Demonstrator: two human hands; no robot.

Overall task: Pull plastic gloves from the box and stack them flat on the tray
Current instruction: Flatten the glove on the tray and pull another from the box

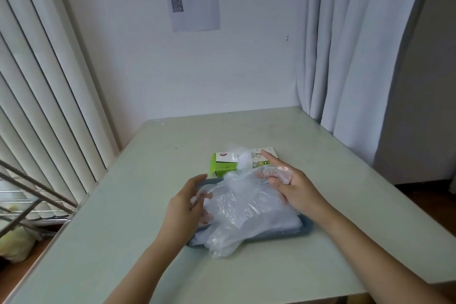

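Laying this top glove (241, 187) flat is the fiddly bit: right hand (293, 185) pinches one end in curled fingers (281, 176), index sticking out, left hand (187, 201) grips the opposite edge. It hangs over the pile (246, 224) on the tray (307, 227), centre frame, box (223, 166) just behind. I'd pull it taut, lower it, then smooth outward.
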